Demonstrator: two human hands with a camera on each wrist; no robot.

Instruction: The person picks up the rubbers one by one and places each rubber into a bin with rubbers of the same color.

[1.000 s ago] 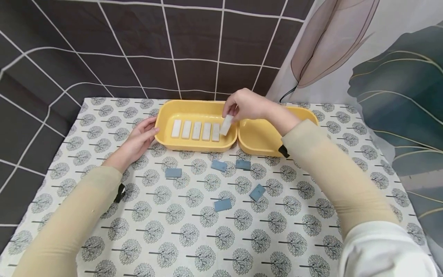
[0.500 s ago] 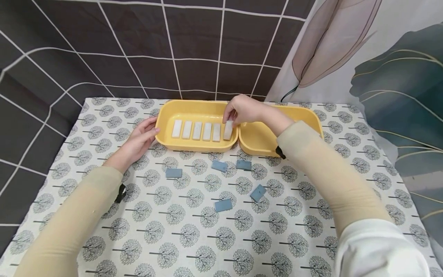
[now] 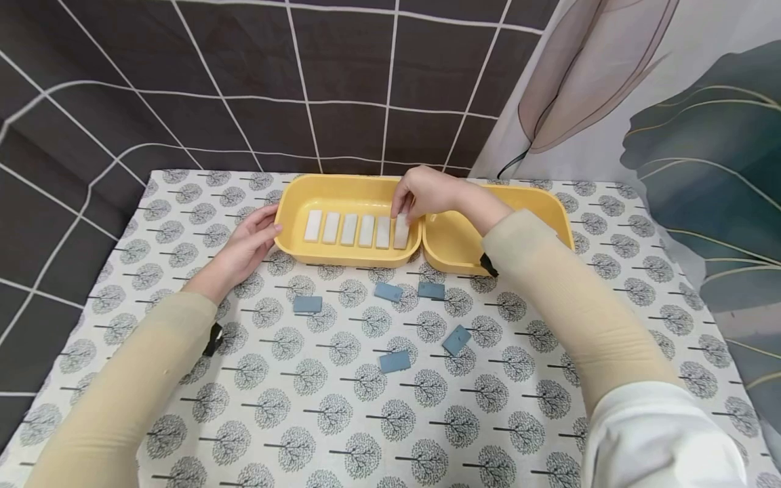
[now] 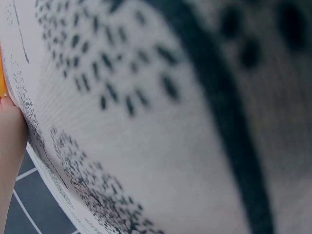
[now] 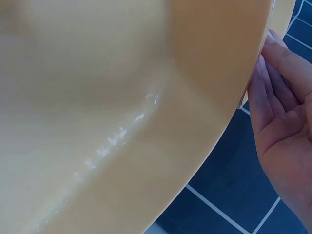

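My right hand [image 3: 430,193] reaches into the yellow tray [image 3: 342,259] and pinches a small white rectangular block [image 3: 401,232] at its top end. That block is at the right end of a row of several similar white blocks [image 3: 348,229], with its lower end at the tray floor. At the tray's left end my left hand [image 3: 247,244] touches the outer wall, its thumb by the rim. The left wrist view catches only a piece of the left hand [image 4: 10,131] at its edge. In the right wrist view, the right hand [image 5: 287,107] is beyond a yellow rim, its fingertips and the block hidden.
A second yellow tray [image 3: 454,244] adjoins the first on the right, under my right forearm. Several blue rectangular blocks [image 3: 394,361] lie scattered on the tree-patterned cloth [image 3: 293,420] in front. A dark gridded backdrop [image 3: 244,81] rises behind.
My right hand has lowered the white block from a tilted position above the tray floor and lined it up beside the row. My left hand has stayed at the tray's left end.
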